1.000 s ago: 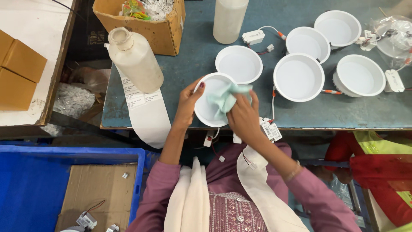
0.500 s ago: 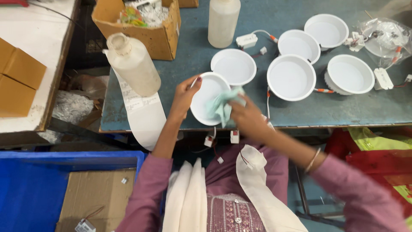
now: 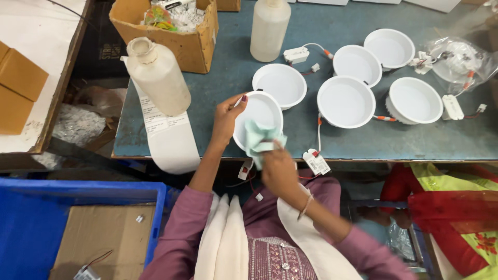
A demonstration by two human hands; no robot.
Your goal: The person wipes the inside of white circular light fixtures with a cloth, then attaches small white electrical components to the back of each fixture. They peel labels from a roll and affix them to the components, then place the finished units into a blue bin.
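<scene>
My left hand [image 3: 226, 118] grips the rim of a round white downlight [image 3: 262, 114], tilted up near the front edge of the blue-green table [image 3: 228, 78]. Against the light's lower face my right hand [image 3: 279, 168] presses a pale green cloth [image 3: 258, 140]. Small white driver boxes [image 3: 316, 162] on wires dangle below the light, over the table edge. Several more white downlights [image 3: 346, 101] lie face up on the table just behind and to the right.
Two translucent plastic bottles [image 3: 158, 78] stand left and back. A cardboard box [image 3: 174, 26] of small parts sits at the back left. A paper strip [image 3: 166, 135] hangs over the table edge. A blue crate [image 3: 36, 218] with cardboard stands at lower left, red and yellow fabric [image 3: 456, 207] at lower right.
The cloth and my right hand slid from the upper right of the light's face down to its lower edge. My left hand kept its hold on the rim.
</scene>
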